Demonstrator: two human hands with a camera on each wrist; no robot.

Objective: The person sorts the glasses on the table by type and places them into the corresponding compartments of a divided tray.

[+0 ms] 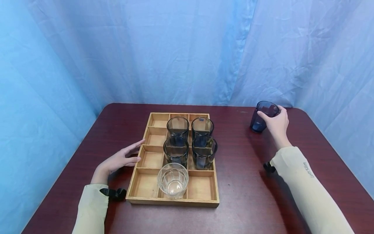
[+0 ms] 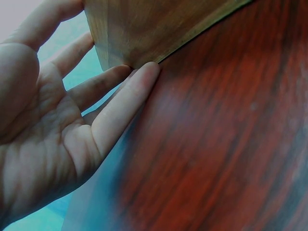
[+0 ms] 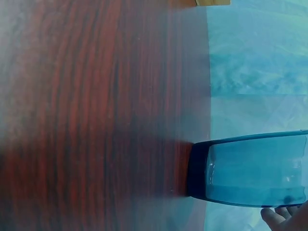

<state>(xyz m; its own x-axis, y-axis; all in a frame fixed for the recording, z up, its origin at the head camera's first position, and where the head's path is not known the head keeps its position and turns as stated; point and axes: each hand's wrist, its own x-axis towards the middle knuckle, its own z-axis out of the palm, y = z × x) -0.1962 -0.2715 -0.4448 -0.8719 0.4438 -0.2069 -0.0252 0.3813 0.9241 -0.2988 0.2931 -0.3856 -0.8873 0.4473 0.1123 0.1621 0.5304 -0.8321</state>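
Note:
My right hand (image 1: 277, 125) grips a dark blue glass tumbler (image 1: 258, 123) near its rim at the table's far right, thumb on the near side. In the right wrist view the tumbler (image 3: 255, 168) appears sideways, its thick base close to the tabletop, with only a few fingertips (image 3: 273, 219) showing. My left hand (image 1: 118, 160) lies at the left side of a wooden divided tray (image 1: 172, 202), its extended fingers touching the tray wall (image 2: 139, 36). Several dark grey glasses (image 1: 204, 159) stand in the tray's middle and right columns. One clear faceted glass (image 1: 173, 180) stands in the front middle compartment.
A dark red wood-grain table (image 1: 242, 191) carries everything. Light blue curtains (image 1: 181, 52) hang behind it and along both sides. Black straps with small devices (image 1: 117, 194) sit on both wrists.

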